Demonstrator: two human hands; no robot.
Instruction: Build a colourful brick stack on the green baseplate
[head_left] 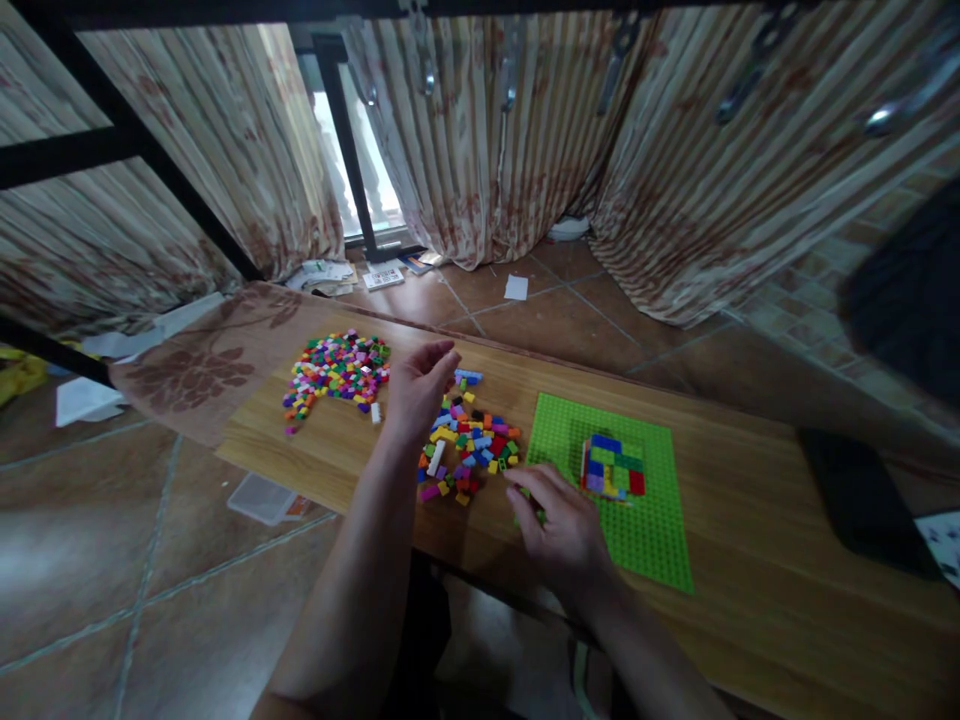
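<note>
My left hand [421,388] is raised over the table between two heaps of toy bricks. Its thumb and fingertips come together in a pinch, and whatever may be in it is hidden. My right hand [564,528] hovers low by the left edge of a green baseplate [652,540], thumb and fingers apart, with no brick visible between them. Close to its fingertips lies the nearer heap of mixed bricks [476,440]. On the baseplate stands a small squarish build of blue, green, red, yellow and purple bricks [615,465].
A heap of smaller colourful bricks [337,370] covers the table's left part, a white brick [376,413] beside it. A dark flat object [862,495] lies at the right end of the wooden table [750,520]. Dark bars with hanging spoons cross overhead. Papers lie on the tiled floor.
</note>
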